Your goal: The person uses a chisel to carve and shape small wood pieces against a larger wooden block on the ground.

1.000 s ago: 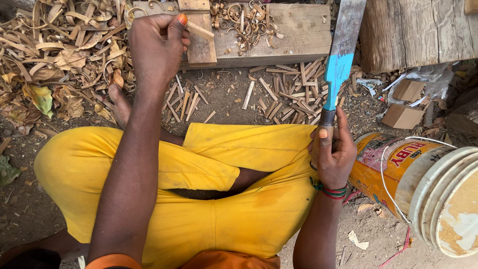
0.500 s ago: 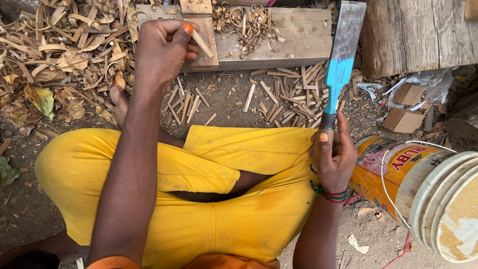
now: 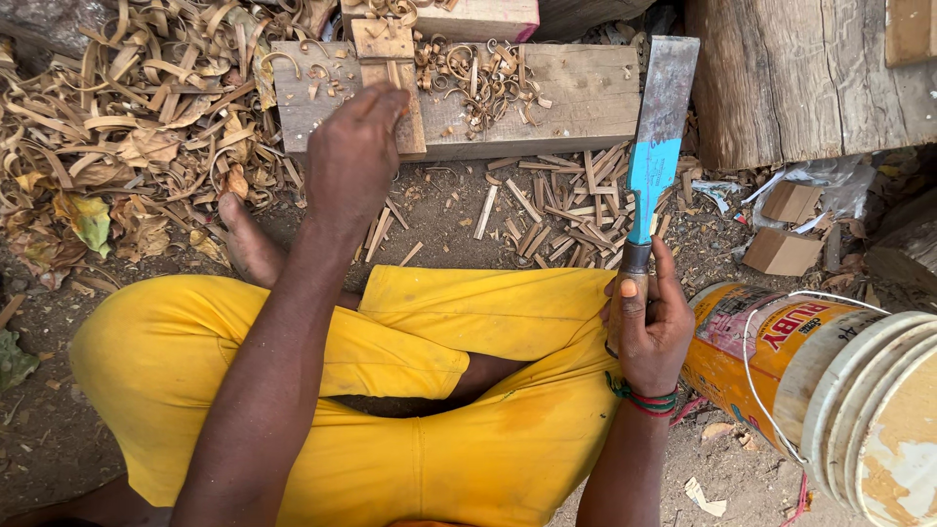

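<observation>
Head view | right hand (image 3: 652, 327) is gripping wide flat steel chisel with blue-painted blade (image 3: 656, 156), upright over lap | left hand (image 3: 353, 156) is reaching over small upright wooden block (image 3: 388, 60) on grey plank (image 3: 566, 98), fingers curled, grip unclear

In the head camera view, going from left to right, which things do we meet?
Heap of curled brown wood shavings → left hand → broad flat steel blade with blue paint, gripped by the right hand → yellow-orange plastic bucket lying on its side.

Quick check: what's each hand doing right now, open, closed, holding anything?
Left hand: fingers curled down over a small wood block on the plank; whether it grips cannot be told.
Right hand: closed on the handle of a broad blue-painted blade.
</observation>
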